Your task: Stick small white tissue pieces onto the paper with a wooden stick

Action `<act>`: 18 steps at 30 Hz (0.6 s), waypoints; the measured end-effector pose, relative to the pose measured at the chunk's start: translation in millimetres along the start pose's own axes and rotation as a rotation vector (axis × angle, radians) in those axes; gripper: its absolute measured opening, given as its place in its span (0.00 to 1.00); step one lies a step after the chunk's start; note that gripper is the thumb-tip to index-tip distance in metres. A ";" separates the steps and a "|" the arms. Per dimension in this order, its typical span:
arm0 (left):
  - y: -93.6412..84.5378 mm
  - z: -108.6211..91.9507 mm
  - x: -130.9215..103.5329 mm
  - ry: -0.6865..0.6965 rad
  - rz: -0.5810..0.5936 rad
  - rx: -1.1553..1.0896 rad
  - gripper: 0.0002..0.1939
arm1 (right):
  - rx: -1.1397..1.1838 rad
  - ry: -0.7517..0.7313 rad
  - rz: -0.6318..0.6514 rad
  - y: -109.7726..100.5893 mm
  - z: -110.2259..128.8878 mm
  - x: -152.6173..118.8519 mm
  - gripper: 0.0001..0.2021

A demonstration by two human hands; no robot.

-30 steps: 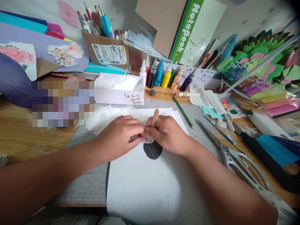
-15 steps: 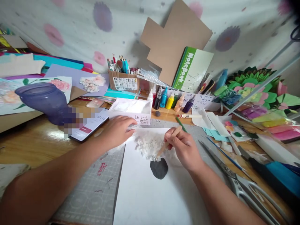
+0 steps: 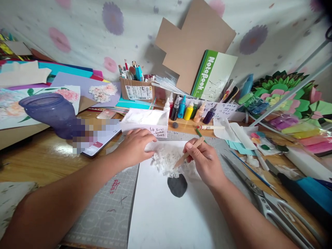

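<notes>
In the head view my right hand (image 3: 204,159) grips a wooden craft stick (image 3: 188,152). The stick's lower tip touches a fluffy heap of white paper bits (image 3: 167,162) on a white sheet (image 3: 166,221). My left hand (image 3: 137,147) rests at the heap's left side, fingers stretched and apart, holding nothing that I can see. Just in front of its fingers stands a white paper box (image 3: 162,128) with white material inside. A dark grey rounded patch (image 3: 177,186) lies on the sheet, touching the heap's near edge.
A grey cutting mat (image 3: 101,214) lies under the sheet. Large scissors (image 3: 259,193) and a blue thin brush (image 3: 255,174) are at the right. Several paint bottles (image 3: 189,111) line the back. A purple vase (image 3: 52,114) and a phone (image 3: 103,141) stand left.
My left hand has shifted slightly right, closer to the white heap. The craft stick lies at a lower slant, its tip still at the heap. The view has shifted a little.
</notes>
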State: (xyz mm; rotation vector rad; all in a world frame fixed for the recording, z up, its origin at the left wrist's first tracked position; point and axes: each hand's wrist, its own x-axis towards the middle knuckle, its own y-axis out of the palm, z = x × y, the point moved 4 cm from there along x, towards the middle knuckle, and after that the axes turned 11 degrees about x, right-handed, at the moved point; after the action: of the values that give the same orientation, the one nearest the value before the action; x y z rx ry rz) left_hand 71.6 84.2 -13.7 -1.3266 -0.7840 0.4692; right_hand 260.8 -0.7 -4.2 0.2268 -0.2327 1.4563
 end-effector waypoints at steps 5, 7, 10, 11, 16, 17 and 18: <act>2.8 -5.5 2.5 0.055 -0.073 0.040 0.04 | 0.012 -0.002 -0.014 -1.3 0.4 0.9 0.15; 0.5 -2.6 3.3 0.044 -0.106 0.037 0.06 | 0.032 -0.002 -0.009 -1.7 1.6 0.5 0.15; -10.5 0.8 1.0 0.001 -0.191 -0.030 0.06 | 0.057 0.009 0.066 1.1 3.7 -1.2 0.14; -15.3 -0.4 -0.9 -0.002 -0.217 -0.069 0.06 | 0.059 0.021 0.113 3.3 3.9 -2.1 0.13; -32.6 -23.3 -15.4 0.067 -0.244 -0.239 0.06 | -0.022 0.065 0.347 18.0 1.0 -6.8 0.13; -33.2 -29.1 -18.2 0.089 -0.226 -0.262 0.06 | -0.045 0.062 0.362 19.8 0.2 -7.1 0.13; -32.9 -34.5 -20.8 0.109 -0.203 -0.281 0.07 | -0.066 0.058 0.369 21.0 -0.5 -7.0 0.14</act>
State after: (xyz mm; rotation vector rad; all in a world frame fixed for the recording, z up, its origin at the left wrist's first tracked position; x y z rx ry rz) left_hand 79.0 39.4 11.6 -1.4991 -0.9057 0.1261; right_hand 239.2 -5.1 -6.4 0.0897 -0.2858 1.8142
